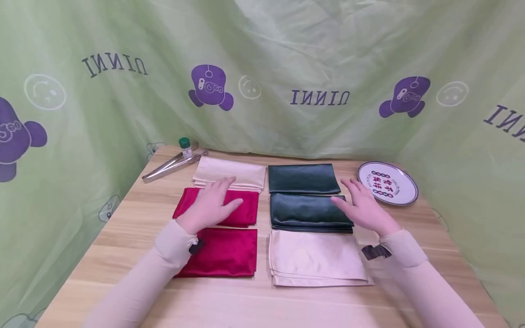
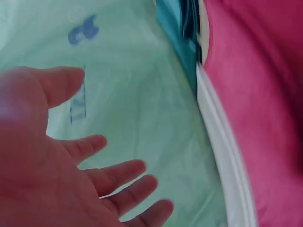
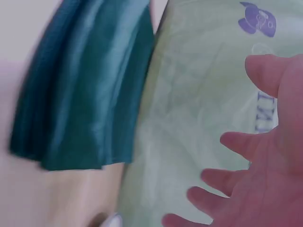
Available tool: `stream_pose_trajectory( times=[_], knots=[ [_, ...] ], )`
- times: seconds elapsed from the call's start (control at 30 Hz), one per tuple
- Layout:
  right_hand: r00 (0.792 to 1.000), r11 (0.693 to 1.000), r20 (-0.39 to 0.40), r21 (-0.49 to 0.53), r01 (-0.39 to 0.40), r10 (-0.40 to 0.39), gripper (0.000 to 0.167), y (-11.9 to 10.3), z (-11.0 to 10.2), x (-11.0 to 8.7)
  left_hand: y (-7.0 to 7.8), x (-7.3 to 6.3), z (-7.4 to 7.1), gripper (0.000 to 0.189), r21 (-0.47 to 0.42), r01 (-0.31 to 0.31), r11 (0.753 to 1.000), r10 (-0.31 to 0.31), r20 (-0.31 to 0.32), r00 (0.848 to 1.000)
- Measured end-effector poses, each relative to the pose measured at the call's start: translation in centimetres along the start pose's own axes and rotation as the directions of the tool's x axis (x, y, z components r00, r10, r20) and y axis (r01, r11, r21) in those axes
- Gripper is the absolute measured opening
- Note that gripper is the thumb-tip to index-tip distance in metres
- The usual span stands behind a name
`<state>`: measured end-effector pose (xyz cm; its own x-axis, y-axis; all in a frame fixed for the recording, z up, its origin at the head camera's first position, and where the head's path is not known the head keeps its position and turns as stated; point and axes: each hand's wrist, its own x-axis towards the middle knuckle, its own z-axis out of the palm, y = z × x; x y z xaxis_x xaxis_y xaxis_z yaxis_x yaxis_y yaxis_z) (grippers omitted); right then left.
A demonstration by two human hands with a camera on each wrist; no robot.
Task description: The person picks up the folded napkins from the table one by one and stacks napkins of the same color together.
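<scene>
Six folded satin cloths lie in two columns on the wooden table. My left hand (image 1: 213, 205), fingers spread and holding nothing, is over the upper red cloth (image 1: 242, 207); the lower red cloth (image 1: 229, 253) lies nearer me and a cream cloth (image 1: 231, 171) farther off. At the right column, my right hand (image 1: 365, 207) reaches over the right end of the nearer dark green cloth (image 1: 307, 212), its fingers also spread with nothing in them. Another dark green cloth (image 1: 303, 177) lies behind that one, and a pale pink cloth (image 1: 316, 255) in front.
A white plate (image 1: 404, 189) with printed lettering stands at the back right. Metal tongs (image 1: 170, 167) and a small green-capped bottle (image 1: 186, 148) are at the back left. A green printed curtain (image 1: 287, 123) hangs around the wooden table (image 1: 135, 223).
</scene>
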<state>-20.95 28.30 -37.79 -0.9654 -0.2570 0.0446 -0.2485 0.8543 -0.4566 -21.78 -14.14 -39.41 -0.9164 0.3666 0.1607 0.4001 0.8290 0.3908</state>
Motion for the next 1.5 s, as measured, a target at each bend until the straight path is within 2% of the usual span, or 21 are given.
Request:
stream_pose_trajectory(
  times=[0.13,0.3,0.5,0.6,0.73,0.83,0.93,1.03,1.13,1.3,1.5],
  knots=[
    [0.998,1.0,0.053,0.006,-0.026,0.025,0.074,1.1,0.9,-1.8,1.3,-1.1,1.9,0.069,-0.077,-0.039,0.996,0.041,0.034,0.999],
    [0.99,0.998,0.129,-0.02,-0.051,0.054,0.069,1.6,2.3,-4.9,4.3,-3.4,4.3,0.061,-0.135,-0.058,0.989,0.075,0.122,0.99],
    [0.979,0.994,0.175,-0.027,-0.104,0.107,0.069,1.9,3.8,-8.4,7.8,-5.4,6.7,0.059,-0.078,-0.167,0.983,0.182,0.252,0.95],
    [0.977,0.993,0.177,-0.025,-0.119,0.122,0.069,2.0,4.3,-9.4,8.8,-5.6,7.6,0.061,-0.03,-0.186,0.982,0.186,0.295,0.937],
    [0.978,0.994,0.176,-0.017,-0.112,0.114,0.067,1.8,4.9,-9.9,9.5,-5.7,8.4,0.063,0.03,-0.162,0.986,0.144,0.323,0.936],
    [0.979,0.994,0.174,-0.001,-0.112,0.11,0.067,1.7,5.3,-10.1,9.9,-5.9,8.8,0.063,0.04,-0.123,0.992,0.103,0.339,0.935],
    [0.979,0.992,0.169,0.026,-0.12,0.114,0.066,1.6,5.6,-10.2,10.1,-5.9,9.0,0.062,0.009,-0.088,0.996,0.079,0.346,0.935],
    [0.978,0.986,0.166,0.082,-0.145,0.13,0.067,1.6,5.6,-10.4,10.1,-5.9,8.9,0.061,-0.081,-0.034,0.996,0.06,0.341,0.938],
    [0.976,0.964,0.153,0.194,-0.184,0.156,0.065,1.7,5.6,-10.7,9.8,-5.8,8.7,0.058,-0.201,0.013,0.979,0.055,0.33,0.942],
    [0.972,0.903,0.124,0.362,-0.231,0.2,0.061,1.5,5.6,-10.9,9.5,-5.7,8.6,0.053,-0.362,0.06,0.93,0.065,0.323,0.944],
    [0.965,0.839,0.078,0.48,-0.257,0.251,0.062,1.7,6.2,-10.9,9.6,-5.6,9.3,0.044,-0.52,0.037,0.853,0.096,0.227,0.969]
  ],
)
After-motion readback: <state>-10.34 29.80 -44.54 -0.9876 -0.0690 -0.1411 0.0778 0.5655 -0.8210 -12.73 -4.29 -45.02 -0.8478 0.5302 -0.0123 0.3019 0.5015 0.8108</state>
